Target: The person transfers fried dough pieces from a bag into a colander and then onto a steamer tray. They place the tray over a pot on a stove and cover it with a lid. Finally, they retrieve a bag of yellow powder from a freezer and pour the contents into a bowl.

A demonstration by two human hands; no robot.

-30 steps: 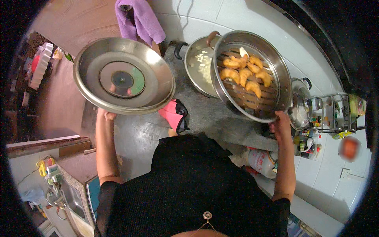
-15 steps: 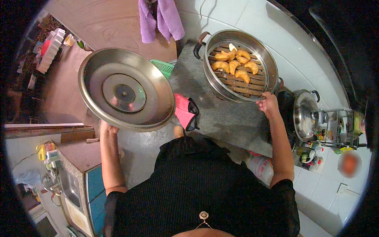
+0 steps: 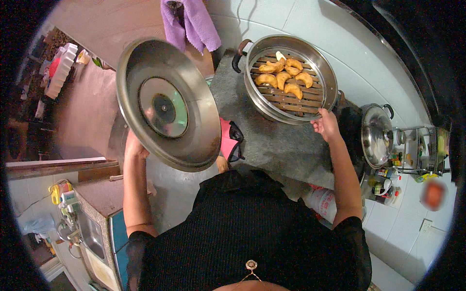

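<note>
Steel steamer tray [image 3: 326, 68] over the counter [image 3: 286, 140], with the right hand [image 3: 325, 125] at its near rim.

Golden crescent pieces [image 3: 283, 80] lie in a loose group on its slats [image 3: 276, 98], with one pale piece [image 3: 280, 56] at the far side. The right hand has its fingers closed on the rim; whether the tray sits fully on the pot below, whose black handle [image 3: 236, 63] shows at left, I cannot tell. It would be good to level the tray gently, so the pieces do not slide. The left hand [image 3: 136, 144] holds up the lid [image 3: 167, 104], tilted and apart from the tray; its fingers are mostly hidden, so how tightly they close is not clear. This wide lid probably needs a firm wrist, clear of the pink-and-black cloth [image 3: 228, 140].
</note>
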